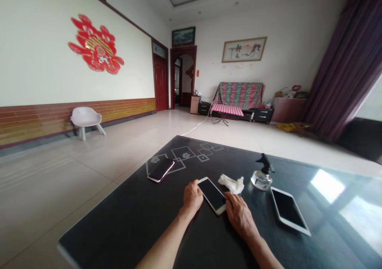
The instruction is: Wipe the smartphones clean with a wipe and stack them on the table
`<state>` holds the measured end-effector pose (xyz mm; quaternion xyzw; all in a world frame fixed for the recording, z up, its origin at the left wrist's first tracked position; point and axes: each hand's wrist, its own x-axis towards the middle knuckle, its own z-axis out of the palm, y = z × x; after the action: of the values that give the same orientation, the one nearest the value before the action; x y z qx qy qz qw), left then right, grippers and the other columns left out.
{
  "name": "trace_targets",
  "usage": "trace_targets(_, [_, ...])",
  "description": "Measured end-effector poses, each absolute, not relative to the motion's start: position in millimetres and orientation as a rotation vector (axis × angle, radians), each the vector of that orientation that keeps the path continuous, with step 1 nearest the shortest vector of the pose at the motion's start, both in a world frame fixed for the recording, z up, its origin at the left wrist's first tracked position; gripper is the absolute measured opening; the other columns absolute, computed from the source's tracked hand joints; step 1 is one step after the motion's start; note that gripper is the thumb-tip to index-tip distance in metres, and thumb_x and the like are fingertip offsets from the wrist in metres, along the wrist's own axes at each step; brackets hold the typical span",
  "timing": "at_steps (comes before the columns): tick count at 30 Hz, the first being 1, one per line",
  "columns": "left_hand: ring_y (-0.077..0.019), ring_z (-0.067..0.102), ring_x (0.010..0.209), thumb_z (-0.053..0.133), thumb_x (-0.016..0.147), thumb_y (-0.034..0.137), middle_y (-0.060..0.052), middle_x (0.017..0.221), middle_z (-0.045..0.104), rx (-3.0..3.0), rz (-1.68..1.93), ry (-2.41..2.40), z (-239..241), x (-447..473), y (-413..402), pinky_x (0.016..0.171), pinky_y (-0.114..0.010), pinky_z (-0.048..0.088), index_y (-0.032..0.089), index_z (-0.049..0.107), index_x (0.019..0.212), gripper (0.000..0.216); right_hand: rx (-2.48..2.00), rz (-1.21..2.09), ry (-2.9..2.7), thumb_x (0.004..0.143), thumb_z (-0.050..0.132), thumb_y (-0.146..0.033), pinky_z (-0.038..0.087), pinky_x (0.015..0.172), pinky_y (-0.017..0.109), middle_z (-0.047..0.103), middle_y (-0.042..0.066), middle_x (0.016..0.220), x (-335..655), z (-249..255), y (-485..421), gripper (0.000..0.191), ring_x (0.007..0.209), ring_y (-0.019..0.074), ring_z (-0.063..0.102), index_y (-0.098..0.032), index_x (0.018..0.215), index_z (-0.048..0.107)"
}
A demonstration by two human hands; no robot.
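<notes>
A white-framed smartphone with a dark screen facing up lies slanted between my hands, at or just above the black tabletop. My left hand has its fingers curled round the phone's upper left edge. At the lower right edge, my right hand grips the phone, its fingertips partly hidden. A crumpled white tissue rests just beyond the right hand. Behind that hand to the right stands a clear spray bottle with a black trigger head.
On the black table, a second phone with a pinkish edge lies at the left. A white tablet lies at the right. Across the floor are a pale child's chair and a small table with a striped cloth.
</notes>
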<state>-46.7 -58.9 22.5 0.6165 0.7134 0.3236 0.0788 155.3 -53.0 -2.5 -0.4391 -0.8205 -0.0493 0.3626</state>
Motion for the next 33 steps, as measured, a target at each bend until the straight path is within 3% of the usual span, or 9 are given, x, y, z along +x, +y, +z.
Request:
trace_targets(14, [-0.0174, 0.068, 0.093, 0.044, 0.087, 0.011, -0.006, 0.104, 0.072, 1.935, 1.106, 1.977, 7, -47, -43, 0.084, -0.026, 0.049, 0.02, 0.065, 0.112, 0.034, -1.18, 0.028, -2.114, 0.094, 0.037, -0.025, 0.046, 0.08, 0.034, 0.067, 0.008, 0.097, 154, 7, -53, 0.027, 0.088, 0.0211, 0.062, -0.017, 0.107, 0.059])
trace_targets(33, [-0.0166, 0.068, 0.087, 0.046, 0.084, 0.011, -0.003, 0.098, 0.073, 2.039, 1.14, 1.911, 8, -48, -44, 0.084, -0.025, 0.051, 0.022, 0.068, 0.109, 0.034, -1.083, 0.387, -2.058, 0.093, 0.034, -0.031, 0.048, 0.08, 0.033, 0.069, 0.007, 0.1, 154, 9, -46, 0.034, 0.092, 0.0213, 0.065, -0.021, 0.107, 0.063])
